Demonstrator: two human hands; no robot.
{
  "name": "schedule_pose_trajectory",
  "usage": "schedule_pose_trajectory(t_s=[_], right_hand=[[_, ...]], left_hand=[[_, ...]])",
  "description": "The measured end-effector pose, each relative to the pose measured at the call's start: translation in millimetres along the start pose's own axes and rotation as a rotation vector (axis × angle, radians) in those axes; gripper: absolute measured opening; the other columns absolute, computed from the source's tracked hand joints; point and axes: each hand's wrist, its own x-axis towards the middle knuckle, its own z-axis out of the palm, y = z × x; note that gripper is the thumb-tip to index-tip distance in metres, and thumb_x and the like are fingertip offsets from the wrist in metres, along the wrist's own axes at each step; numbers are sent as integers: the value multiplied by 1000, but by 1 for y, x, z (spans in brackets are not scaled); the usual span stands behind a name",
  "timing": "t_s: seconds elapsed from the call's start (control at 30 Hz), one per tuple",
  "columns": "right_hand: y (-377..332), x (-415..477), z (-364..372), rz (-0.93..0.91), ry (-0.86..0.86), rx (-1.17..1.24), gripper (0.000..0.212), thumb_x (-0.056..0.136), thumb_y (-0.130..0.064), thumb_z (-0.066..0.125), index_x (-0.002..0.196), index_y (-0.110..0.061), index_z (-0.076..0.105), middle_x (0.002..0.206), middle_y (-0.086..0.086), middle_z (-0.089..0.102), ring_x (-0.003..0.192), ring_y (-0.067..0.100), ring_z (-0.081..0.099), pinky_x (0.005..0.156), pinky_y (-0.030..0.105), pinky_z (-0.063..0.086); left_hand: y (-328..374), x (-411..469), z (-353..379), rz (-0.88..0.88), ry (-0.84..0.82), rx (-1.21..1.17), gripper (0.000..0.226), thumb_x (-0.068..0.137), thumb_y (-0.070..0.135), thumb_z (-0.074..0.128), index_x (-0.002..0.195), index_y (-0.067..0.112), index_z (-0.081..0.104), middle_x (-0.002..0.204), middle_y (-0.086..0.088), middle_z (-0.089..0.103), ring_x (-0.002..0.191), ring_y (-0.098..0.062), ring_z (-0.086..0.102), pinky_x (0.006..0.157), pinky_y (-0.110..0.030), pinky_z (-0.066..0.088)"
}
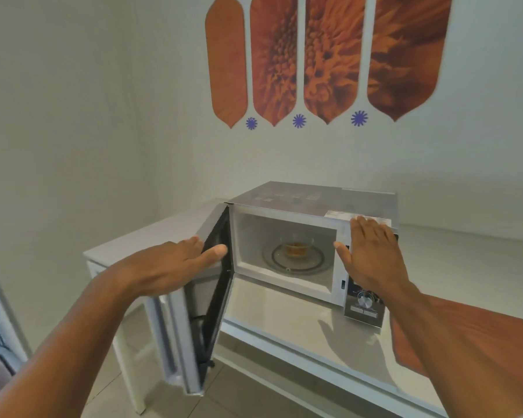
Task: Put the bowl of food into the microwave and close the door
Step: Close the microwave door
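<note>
A silver microwave (314,197) stands on a white counter (284,315), its cavity open. Inside, on the glass turntable, sits a clear glass bowl (296,244) with orange-brown food. The microwave door (194,327) hangs open to the left, swung out past the counter edge. My left hand (175,263) grips the door's upper edge, thumb on the inner side and fingers on the outer side. My right hand (372,254) lies flat, fingers apart, against the microwave's front over the control panel, holding nothing.
A control knob (365,300) and buttons sit below my right hand. An orange-brown mat (480,336) lies on the counter at the right. The wall behind carries orange flower decals (323,55). Tiled floor lies below the counter; cables hang at the far left.
</note>
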Motion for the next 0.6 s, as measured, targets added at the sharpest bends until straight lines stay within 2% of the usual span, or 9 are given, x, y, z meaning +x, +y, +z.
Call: schedule_pose_trajectory(t_s=[0.07, 0.1, 0.13, 0.17, 0.2, 0.23, 0.33, 0.47, 0.6], right_hand=[[2, 1, -2, -9, -1, 22, 90, 96, -69, 7, 165, -13, 23, 174, 10, 27, 161, 31, 24, 132, 49, 15], [2, 2, -3, -11, -3, 37, 92, 95, -70, 5, 165, -14, 23, 174, 10, 27, 161, 31, 24, 132, 48, 15], [2, 2, -3, -10, -7, 57, 93, 95, -71, 3, 165, -14, 24, 174, 9, 27, 161, 31, 24, 132, 48, 15], [3, 2, -3, -8, -13, 78, 93, 95, -71, 2, 165, -15, 24, 174, 9, 26, 161, 30, 24, 132, 47, 14], [3, 3, -3, -7, -20, 94, 93, 95, -72, 2, 166, -15, 24, 175, 9, 26, 161, 30, 23, 132, 48, 14], [5, 3, -3, -8, -22, 105, 93, 96, -72, 2, 166, -15, 24, 175, 9, 26, 161, 30, 24, 132, 48, 14], [9, 3, -4, -16, -15, 144, 95, 97, -74, -2, 165, -15, 27, 174, 8, 29, 161, 28, 25, 132, 49, 16], [13, 2, -8, -36, -18, 220, 114, 85, -82, -17, 163, -14, 30, 172, 9, 33, 159, 27, 28, 131, 50, 19], [15, 1, -11, -26, -24, 269, 123, 78, -87, -23, 166, -15, 27, 174, 7, 28, 161, 25, 23, 132, 49, 15]], left_hand=[[12, 7, 8, 83, 2, -11, 129, 67, 109, -1, 141, 19, 55, 138, 1, 56, 122, -13, 46, 112, -41, 36], [18, 12, 13, 122, 5, -10, 126, 69, 107, -2, 139, 20, 55, 133, 2, 53, 120, -13, 45, 109, -39, 36], [24, 18, 19, 156, 6, -11, 121, 74, 104, -2, 144, 23, 53, 141, 4, 53, 128, -15, 49, 113, -37, 34], [30, 23, 26, 184, 10, -16, 115, 81, 100, 0, 156, 27, 48, 160, 5, 50, 147, -18, 46, 122, -37, 29], [36, 29, 33, 207, 17, -22, 106, 88, 93, 3, 168, 31, 34, 178, 9, 32, 163, -15, 30, 128, -35, 18], [42, 35, 41, 230, 28, -28, 96, 95, 85, 6, 173, 31, 21, 183, 10, 16, 169, -12, 15, 130, -32, 9], [60, 60, 62, 311, 65, -23, 76, 106, 64, 10, 174, 31, 9, 184, 11, 2, 168, -8, -3, 130, -28, -1], [87, 93, 79, 392, 108, -20, 77, 104, 58, 12, 174, 27, 11, 185, 8, 5, 156, 3, -8, 127, -25, -6], [110, 120, 85, 453, 139, -9, 78, 103, 53, 17, 174, 22, 15, 185, 1, 11, 169, -12, 1, 125, -26, -6]])
